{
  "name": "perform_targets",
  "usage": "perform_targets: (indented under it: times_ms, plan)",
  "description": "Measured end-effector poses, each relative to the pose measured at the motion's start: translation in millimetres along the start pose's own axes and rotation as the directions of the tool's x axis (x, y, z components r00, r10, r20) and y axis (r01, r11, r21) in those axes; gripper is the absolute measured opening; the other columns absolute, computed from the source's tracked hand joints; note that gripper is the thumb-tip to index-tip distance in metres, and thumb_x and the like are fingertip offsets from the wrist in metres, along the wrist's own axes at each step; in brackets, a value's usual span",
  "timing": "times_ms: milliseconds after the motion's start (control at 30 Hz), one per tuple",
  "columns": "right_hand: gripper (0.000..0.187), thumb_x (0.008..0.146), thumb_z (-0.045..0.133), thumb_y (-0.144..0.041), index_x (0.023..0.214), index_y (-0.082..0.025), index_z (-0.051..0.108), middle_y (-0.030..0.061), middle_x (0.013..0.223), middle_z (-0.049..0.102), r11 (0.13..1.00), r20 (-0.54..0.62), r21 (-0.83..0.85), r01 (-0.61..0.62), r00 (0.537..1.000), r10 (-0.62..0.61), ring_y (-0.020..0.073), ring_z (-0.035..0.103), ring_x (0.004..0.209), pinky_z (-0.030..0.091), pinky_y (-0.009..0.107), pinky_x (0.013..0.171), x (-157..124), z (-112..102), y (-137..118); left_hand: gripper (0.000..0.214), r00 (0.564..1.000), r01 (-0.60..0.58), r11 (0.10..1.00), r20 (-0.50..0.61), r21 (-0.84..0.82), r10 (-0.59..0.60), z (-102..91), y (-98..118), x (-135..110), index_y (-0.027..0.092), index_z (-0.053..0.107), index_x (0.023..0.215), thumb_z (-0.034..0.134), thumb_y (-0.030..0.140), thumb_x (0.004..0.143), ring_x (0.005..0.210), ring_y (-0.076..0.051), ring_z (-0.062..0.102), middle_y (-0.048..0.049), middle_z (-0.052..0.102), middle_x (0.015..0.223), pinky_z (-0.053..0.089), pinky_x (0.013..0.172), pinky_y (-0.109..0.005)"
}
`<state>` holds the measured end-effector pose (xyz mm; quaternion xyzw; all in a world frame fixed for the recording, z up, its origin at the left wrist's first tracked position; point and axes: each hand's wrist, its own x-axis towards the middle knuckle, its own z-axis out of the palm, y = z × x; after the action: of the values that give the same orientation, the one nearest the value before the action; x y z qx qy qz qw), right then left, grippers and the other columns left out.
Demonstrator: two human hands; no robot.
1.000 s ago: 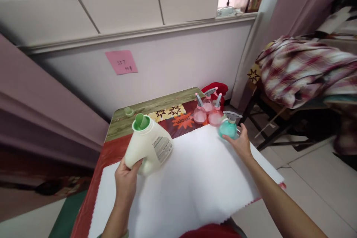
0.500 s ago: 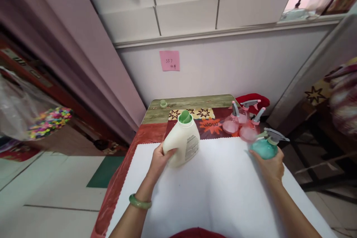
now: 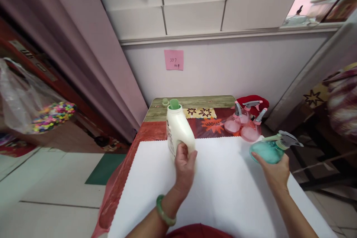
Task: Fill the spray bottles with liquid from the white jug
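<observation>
Bag at far left: a clear plastic bag (image 3: pixel 52 117) filled with small multicoloured pieces.
Counter: a red counter (image 3: pixel 152 131) with a green wood-patterned strip at the back and a printed "WOW".
Cap: a small round pale-green cap (image 3: pixel 165 102) on that strip.
Wall note: a square pink paper note (image 3: pixel 174 60) with handwriting, above the counter.
Jug: a cream-white plastic jug (image 3: pixel 180 128) with a green mouth, leaning slightly left over the white scallop-edged sheet (image 3: pixel 220 189); whether its base touches cannot be told.
Left hand: the left hand (image 3: pixel 184 165), a green bangle (image 3: pixel 164 210) at its wrist, has its fingers closed round the jug's handle.
Pink group: three round, translucent pink spray bottles (image 3: pixel 250 132) with grey triggers, close together behind the sheet.
Teal bottle: a round, translucent teal spray bottle (image 3: pixel 267 151), its grey head tilted right, just beside the pink group.
Right hand: the right hand (image 3: pixel 276 174) grips the teal bottle, fingers round its body.
</observation>
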<state>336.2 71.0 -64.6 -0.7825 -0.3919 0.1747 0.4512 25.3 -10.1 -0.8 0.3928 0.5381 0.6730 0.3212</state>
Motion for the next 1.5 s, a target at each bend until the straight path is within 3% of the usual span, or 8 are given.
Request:
perform_targets:
  times_ms: [200,400,633,800,933,1067,1167,1500]
  plan:
    - [0.097,0.052,0.087,-0.067,0.13,-0.019,0.055,0.0187,0.123,0.067,0.997,0.106,0.065,0.038,0.993,-0.045,0.044,0.063,0.113,0.049,0.06,0.1,-21.9,2.6,-24.9,0.043,0.992,-0.096,0.993,-0.07,0.07,0.1,47.8,-45.3,14.4,0.023,0.037,0.128,0.052,0.048,0.096,0.125,-0.029,0.057,-0.0192,0.057,0.127,0.043,0.11,-0.047]
    - [0.091,0.053,0.089,-0.059,0.128,-0.018,0.057,0.0144,0.113,0.069,0.994,0.184,0.093,0.055,0.98,-0.072,0.0386,0.066,0.102,0.052,0.05,0.092,-37.4,2.1,-47.7,0.064,0.987,-0.154,0.982,0.05,0.112,0.15,67.4,-69.1,9.2,0.018,0.02,0.148,0.053,0.037,0.097,0.148,-0.032,0.039,-0.0261,0.041,0.15,0.029,0.123,-0.051]
    - [0.089,0.052,0.089,-0.059,0.126,-0.021,0.058,0.0137,0.112,0.07,0.988,0.251,0.14,0.069,0.963,-0.103,0.0403,0.066,0.103,0.055,0.053,0.088,-43.3,0.1,-55.7,0.068,0.952,-0.307,0.89,0.1,0.336,0.291,17.1,-45.3,-6.0,0.024,0.035,0.144,0.071,0.03,0.087,0.13,-0.034,0.055,-0.0191,0.053,0.133,0.041,0.112,-0.055]
    - [0.083,0.054,0.089,-0.058,0.122,-0.021,0.059,0.0141,0.109,0.07,0.981,0.231,0.169,0.091,0.964,-0.129,0.0411,0.067,0.1,0.056,0.053,0.086,-46.4,0.4,-57.9,0.133,0.901,-0.374,0.809,-0.028,0.454,0.432,-36.5,-21.9,56.7,0.02,0.014,0.157,0.096,0.046,0.056,0.154,-0.044,0.021,-0.0278,0.02,0.162,0.02,0.123,-0.06]
    - [0.086,0.052,0.09,-0.058,0.124,-0.021,0.061,0.0137,0.107,0.071,0.984,0.246,0.165,0.069,0.963,-0.108,0.0414,0.067,0.1,0.057,0.051,0.083,-49.4,1.2,-60.4,0.166,0.961,-0.266,0.908,0.168,0.324,0.221,-63.0,-25.7,110.6,0.023,-0.007,0.162,0.099,0.055,0.039,0.157,-0.045,0.013,-0.0309,0.007,0.167,0.023,0.122,-0.057]
    - [0.089,0.054,0.09,-0.058,0.13,-0.022,0.059,0.0135,0.112,0.071,0.978,0.317,0.172,0.119,0.933,-0.17,0.0413,0.067,0.102,0.057,0.055,0.088,-52.4,1.5,-59.8,0.172,0.935,-0.26,0.938,0.304,0.231,0.184,-67.3,-34.2,123.6,0.025,-0.022,0.16,0.1,0.051,0.04,0.152,-0.039,0.03,-0.0276,0.03,0.16,0.025,0.121,-0.053]
    - [0.091,0.057,0.09,-0.057,0.135,-0.024,0.055,0.0127,0.117,0.07,0.964,0.375,0.198,0.176,0.895,-0.24,0.0402,0.067,0.104,0.055,0.058,0.092,-56.1,5.0,-59.9,0.165,0.956,-0.235,0.935,0.236,0.267,0.174,-59.7,-35.2,113.4,0.025,-0.021,0.16,0.099,0.047,0.048,0.142,-0.035,0.045,-0.0218,0.044,0.148,0.031,0.118,-0.051]
    - [0.093,0.059,0.09,-0.054,0.137,-0.024,0.052,0.0098,0.129,0.066,0.887,0.481,0.415,0.204,0.778,-0.404,0.0352,0.062,0.117,0.052,0.05,0.101,-76.0,18.4,-96.7,0.144,0.937,-0.306,0.847,-0.02,0.435,0.349,-46.7,-17.8,74.9,0.017,0.01,0.16,0.097,0.049,0.05,0.147,-0.043,0.034,-0.0258,0.031,0.155,0.03,0.119,-0.057]
